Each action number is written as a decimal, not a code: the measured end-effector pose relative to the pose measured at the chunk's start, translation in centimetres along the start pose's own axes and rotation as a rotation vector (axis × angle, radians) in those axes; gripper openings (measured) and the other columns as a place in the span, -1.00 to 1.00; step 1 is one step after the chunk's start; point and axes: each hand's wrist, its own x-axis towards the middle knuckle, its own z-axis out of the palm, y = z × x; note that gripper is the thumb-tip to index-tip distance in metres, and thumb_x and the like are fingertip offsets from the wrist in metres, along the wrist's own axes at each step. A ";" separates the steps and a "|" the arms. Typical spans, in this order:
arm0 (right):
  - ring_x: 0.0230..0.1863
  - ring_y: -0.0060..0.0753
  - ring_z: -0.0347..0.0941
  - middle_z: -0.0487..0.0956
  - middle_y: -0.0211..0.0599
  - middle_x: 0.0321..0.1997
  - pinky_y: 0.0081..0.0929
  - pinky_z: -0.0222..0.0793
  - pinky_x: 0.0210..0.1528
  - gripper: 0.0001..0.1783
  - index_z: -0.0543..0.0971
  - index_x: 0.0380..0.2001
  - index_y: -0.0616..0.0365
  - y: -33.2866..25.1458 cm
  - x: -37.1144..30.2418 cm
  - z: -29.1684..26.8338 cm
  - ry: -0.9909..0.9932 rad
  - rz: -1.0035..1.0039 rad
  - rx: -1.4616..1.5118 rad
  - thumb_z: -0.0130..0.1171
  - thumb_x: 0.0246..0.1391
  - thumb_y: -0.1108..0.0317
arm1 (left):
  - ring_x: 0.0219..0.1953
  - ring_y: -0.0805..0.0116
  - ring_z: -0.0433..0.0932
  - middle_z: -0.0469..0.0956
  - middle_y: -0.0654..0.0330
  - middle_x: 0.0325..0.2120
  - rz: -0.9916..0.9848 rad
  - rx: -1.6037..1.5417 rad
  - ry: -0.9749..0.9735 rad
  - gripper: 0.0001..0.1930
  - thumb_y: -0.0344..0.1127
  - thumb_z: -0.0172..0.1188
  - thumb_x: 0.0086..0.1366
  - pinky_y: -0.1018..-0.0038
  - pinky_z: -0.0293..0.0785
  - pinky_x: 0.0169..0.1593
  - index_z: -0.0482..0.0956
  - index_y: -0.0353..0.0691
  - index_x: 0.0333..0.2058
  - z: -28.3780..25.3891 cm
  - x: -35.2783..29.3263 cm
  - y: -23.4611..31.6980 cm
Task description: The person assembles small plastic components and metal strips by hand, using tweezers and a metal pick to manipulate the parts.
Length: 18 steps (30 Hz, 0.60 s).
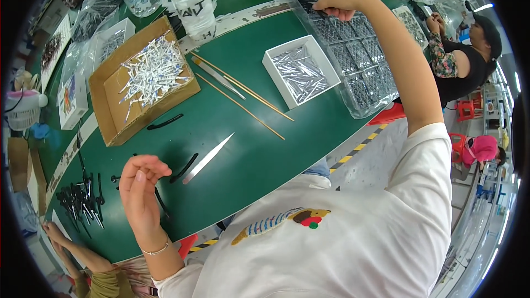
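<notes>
Right hand (338,1) pinched shut on a small dark part over the clear plastic compartment tray (359,60), far side of the green work mat (232,149); best lifted straight, without snagging neighbours. Left hand (141,185) loosely curled, empty, near slim black strips (185,166). Crowded workshop around.

Right hand (337,1) pinches at the clear compartment tray (359,72); left hand (141,187) (fingers curled) hovers beside the tweezers (208,158).
</notes>
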 end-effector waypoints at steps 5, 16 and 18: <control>-0.78 -0.59 0.27 0.33 -0.48 -0.78 -0.60 0.24 -0.71 -0.47 0.49 -0.70 0.16 1.0 -0.5 0.0 0.115 -0.080 0.027 0.25 -0.11 -0.13 | -0.30 0.34 0.50 0.52 0.10 -0.37 -0.003 0.014 0.017 -0.72 -0.26 -0.06 0.34 0.44 0.42 -0.12 0.45 -0.39 -0.19 0.0 -0.4 0.0; -0.62 -0.39 0.44 0.49 -0.26 -0.68 -0.40 0.37 -0.52 -0.68 0.60 -0.56 0.21 3.0 1.0 2.6 0.319 -0.297 0.162 0.32 -0.20 0.14 | -0.23 0.35 0.51 0.53 0.08 -0.28 0.230 0.540 0.395 -0.78 -0.42 -0.03 0.32 0.48 0.41 -0.08 0.46 -0.44 -0.14 -3.3 -5.0 -2.0; -0.60 -0.37 0.45 0.51 -0.25 -0.67 -0.37 0.38 -0.47 -0.70 0.60 -0.59 0.22 3.4 1.2 2.5 0.379 -0.354 0.108 0.31 -0.22 0.16 | -0.19 0.36 0.51 0.53 0.08 -0.24 0.303 0.707 0.606 -0.79 -0.44 -0.02 0.32 0.50 0.40 -0.08 0.47 -0.43 -0.14 -3.8 -6.0 -2.6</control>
